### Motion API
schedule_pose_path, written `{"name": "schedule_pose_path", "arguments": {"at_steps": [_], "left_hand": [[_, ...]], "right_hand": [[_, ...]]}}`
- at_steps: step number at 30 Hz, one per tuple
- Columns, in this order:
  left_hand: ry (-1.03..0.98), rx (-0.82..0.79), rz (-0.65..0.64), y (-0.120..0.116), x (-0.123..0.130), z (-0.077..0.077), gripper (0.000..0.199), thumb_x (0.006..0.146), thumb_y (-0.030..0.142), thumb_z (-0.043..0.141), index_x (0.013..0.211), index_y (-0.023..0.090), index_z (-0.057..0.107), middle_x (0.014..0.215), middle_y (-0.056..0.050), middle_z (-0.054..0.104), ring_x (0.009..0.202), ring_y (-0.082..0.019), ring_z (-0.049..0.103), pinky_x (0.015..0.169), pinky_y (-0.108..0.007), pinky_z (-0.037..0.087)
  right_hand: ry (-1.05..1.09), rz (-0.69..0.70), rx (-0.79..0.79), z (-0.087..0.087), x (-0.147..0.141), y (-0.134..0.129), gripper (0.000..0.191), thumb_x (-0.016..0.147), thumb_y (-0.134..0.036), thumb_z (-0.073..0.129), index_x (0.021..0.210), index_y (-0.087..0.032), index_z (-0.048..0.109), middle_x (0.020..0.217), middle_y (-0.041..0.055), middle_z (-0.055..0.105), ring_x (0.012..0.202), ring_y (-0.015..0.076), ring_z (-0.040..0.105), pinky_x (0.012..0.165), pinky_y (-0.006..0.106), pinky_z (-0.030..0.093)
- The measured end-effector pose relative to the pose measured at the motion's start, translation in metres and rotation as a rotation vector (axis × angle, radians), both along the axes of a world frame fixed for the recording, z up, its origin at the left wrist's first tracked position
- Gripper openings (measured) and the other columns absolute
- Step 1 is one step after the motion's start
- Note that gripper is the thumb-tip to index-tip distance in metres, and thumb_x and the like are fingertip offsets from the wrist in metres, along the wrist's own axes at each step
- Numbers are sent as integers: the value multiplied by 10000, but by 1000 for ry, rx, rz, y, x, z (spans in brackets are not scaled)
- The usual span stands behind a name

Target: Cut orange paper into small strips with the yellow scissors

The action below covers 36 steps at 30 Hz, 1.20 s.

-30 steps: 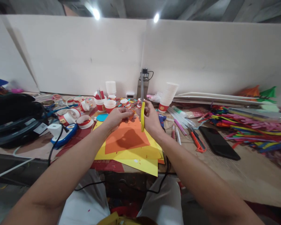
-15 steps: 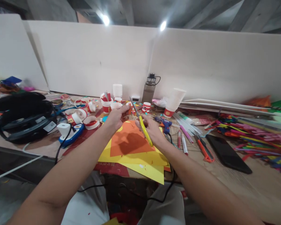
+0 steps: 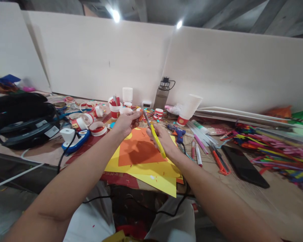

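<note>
My right hand (image 3: 159,137) is closed round the yellow handles of a pair of scissors (image 3: 157,139), whose metal blades point up and away to the left. In the fingertips of my left hand (image 3: 127,123) is a small piece of orange paper (image 3: 141,116), pinched close beside the blades. Whether the blades touch it, I cannot tell. Below both hands lies an orange paper sheet (image 3: 141,151) on top of yellow paper sheets (image 3: 164,186), one of which juts over the table's front edge. Small red and orange scraps are strewn on the sheets.
Cut paper cup rings (image 3: 98,129) and a blue power strip (image 3: 77,143) lie to the left. A stack of paper cups (image 3: 190,107), a water bottle (image 3: 162,94) and a blue glue gun (image 3: 178,133) are beyond. On the right are a utility knife (image 3: 220,161), a phone (image 3: 244,166) and pipe cleaners (image 3: 288,154).
The camera view has shifted slightly. My left fingers have turned a little, and the orange piece beside the blades shows smaller. The scissors remain in my right hand.
</note>
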<state>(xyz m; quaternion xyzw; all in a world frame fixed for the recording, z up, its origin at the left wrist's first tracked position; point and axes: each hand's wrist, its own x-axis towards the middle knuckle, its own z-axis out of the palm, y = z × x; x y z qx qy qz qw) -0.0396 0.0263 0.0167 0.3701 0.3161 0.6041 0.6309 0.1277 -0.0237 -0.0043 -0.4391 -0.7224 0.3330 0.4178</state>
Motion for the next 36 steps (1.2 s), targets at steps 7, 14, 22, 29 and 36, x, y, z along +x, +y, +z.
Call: {"name": "schedule_pose_path", "arguments": {"at_steps": [7,14,22,29,36], "left_hand": [[7,29,-11,-2,0,1,245,562,247,830,670,138,639,565,28,571,484,-50,489,448,-170,360],[-182,119,-84,-6,14,-6,201,607,222,809,725,152,662,618,40,566,531,-39,488,467,-161,350],[75,497,74,-19,20,-4,100,629,227,798,662,201,707,729,1,593,703,-98,538,673,-224,443],[359,648,169,-41,18,6,135,594,147,807,620,266,749,788,-34,560,841,-166,537,824,-291,436],[536,803,109,-38,15,5,81,660,215,773,724,258,750,822,-44,586,838,-171,538,815,-300,430]], "right_hand": [[210,-20,-134,5,-4,-4,337,789,-530,586,903,-226,493,607,-58,468,455,71,403,403,192,315],[504,-59,-11,10,-17,-5,445,660,-385,757,994,-249,495,642,-72,472,432,51,383,379,190,322],[813,120,-438,20,-14,-6,359,712,-438,671,939,-199,529,689,-16,571,552,77,492,442,176,378],[804,194,-440,26,-7,-9,264,717,-320,648,912,-201,517,677,-41,521,542,70,464,455,186,359],[761,114,-279,25,-2,-6,306,686,-285,669,935,-211,509,659,-60,483,552,74,466,485,199,403]]}}
